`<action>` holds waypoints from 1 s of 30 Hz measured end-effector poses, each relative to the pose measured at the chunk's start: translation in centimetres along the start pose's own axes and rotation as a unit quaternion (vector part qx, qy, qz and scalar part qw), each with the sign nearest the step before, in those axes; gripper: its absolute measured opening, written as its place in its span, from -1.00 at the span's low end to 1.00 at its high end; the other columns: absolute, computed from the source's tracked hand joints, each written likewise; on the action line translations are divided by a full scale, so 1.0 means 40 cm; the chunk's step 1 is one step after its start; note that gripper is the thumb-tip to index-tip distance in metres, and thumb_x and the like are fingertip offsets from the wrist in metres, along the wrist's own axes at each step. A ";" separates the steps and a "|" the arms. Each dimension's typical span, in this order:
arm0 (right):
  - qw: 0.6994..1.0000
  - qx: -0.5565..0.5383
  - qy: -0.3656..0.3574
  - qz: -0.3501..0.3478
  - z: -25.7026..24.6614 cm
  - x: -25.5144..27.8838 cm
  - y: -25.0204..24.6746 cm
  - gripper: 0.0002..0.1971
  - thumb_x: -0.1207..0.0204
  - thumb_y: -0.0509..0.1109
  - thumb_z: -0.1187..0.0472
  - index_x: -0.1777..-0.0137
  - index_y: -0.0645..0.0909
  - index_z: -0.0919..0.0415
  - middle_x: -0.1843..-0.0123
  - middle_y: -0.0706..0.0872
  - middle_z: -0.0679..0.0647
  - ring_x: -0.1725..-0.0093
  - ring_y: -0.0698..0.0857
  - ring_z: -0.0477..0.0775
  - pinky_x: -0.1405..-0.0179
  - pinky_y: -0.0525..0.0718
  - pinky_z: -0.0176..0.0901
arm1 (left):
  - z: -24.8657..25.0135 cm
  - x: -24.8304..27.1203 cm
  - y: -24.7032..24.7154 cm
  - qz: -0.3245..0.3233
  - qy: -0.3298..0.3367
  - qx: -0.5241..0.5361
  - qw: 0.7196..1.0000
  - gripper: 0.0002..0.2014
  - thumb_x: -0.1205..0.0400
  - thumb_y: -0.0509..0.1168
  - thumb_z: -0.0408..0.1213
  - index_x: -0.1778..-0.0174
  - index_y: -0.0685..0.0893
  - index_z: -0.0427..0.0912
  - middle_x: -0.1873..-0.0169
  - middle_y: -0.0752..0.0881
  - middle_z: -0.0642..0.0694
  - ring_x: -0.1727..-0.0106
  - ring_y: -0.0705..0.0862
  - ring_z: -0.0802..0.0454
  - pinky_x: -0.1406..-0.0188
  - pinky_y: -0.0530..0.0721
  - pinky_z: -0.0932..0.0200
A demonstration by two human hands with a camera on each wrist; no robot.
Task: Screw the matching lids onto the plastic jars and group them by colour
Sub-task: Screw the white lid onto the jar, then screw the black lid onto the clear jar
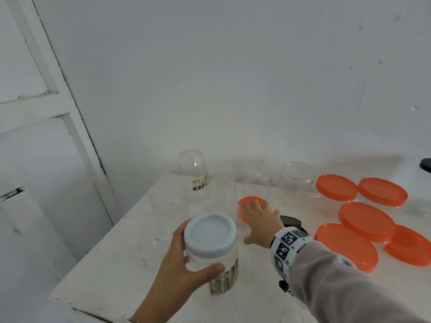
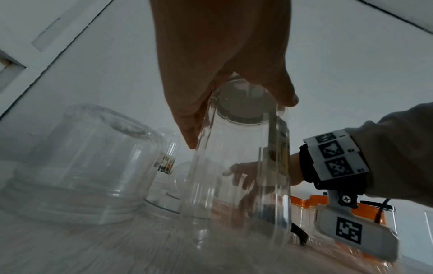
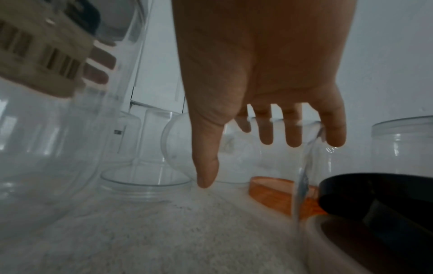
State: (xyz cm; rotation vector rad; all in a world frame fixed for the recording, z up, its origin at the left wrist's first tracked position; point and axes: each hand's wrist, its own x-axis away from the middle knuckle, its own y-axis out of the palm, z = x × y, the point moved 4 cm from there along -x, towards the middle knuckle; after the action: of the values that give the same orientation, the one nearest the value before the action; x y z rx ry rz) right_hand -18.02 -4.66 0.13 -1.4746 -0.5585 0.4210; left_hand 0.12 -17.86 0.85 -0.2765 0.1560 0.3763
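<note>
My left hand [image 1: 184,259] grips a clear labelled jar [image 1: 219,269] with a white lid [image 1: 211,234] screwed on, held upright at the table's front. In the left wrist view my left hand [image 2: 222,74] wraps the jar [image 2: 239,176] from above. My right hand [image 1: 258,220] is open, its straight fingers stretched over a loose orange lid [image 1: 245,203] lying flat on the table; whether they touch it I cannot tell. The right wrist view shows the right hand [image 3: 257,129] spread above the table, with the orange lid [image 3: 271,192] below its fingertips.
A black lid [image 1: 291,221] lies just under my right wrist. Several orange-lidded jars [image 1: 363,220] stand at the right. Open clear jars [image 1: 192,173] line the back wall, and one stands upside down [image 2: 89,166]. The table edge [image 1: 98,250] drops off at the left.
</note>
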 end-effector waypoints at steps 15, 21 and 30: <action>0.922 -0.380 0.024 0.068 0.116 0.100 -0.055 0.00 -0.19 0.65 -0.10 -0.53 0.17 0.15 -0.40 0.36 0.01 -0.28 0.56 0.10 -0.12 0.70 0.12 | 0.172 -0.086 -0.203 0.120 0.119 0.069 0.983 0.10 -0.11 0.62 0.25 -0.49 0.36 -0.21 -0.36 0.55 -0.24 -0.35 0.58 -0.21 -0.20 0.68 -0.20; 0.896 -0.439 -0.003 0.062 0.128 0.143 -0.041 0.01 -0.06 0.63 -0.16 -0.47 0.17 -0.03 -0.17 0.45 -0.15 -0.08 0.64 -0.09 0.17 0.65 -0.23 | 0.172 -0.136 -0.352 0.259 0.129 -0.024 0.957 0.03 -0.23 0.57 0.01 -0.57 0.14 0.09 -0.35 0.44 0.21 -0.29 0.52 0.42 -0.10 0.60 0.44; 0.895 -0.444 -0.029 0.044 0.125 0.210 -0.024 0.02 0.08 0.59 -0.37 -0.37 0.17 -0.20 -0.13 0.46 -0.21 -0.06 0.57 -0.14 0.15 0.51 -0.39 | 0.015 -0.174 -0.420 0.330 0.013 -0.170 0.929 0.07 -0.20 0.66 0.03 -0.56 0.20 0.03 -0.45 0.42 -0.08 -0.42 0.45 -0.11 -0.34 0.49 -0.07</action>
State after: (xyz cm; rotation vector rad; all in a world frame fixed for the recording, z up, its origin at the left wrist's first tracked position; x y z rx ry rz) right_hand -14.28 4.23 1.91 -2.3781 -0.7884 0.2821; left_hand 0.22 -35.05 6.80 -0.5735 0.2082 1.0755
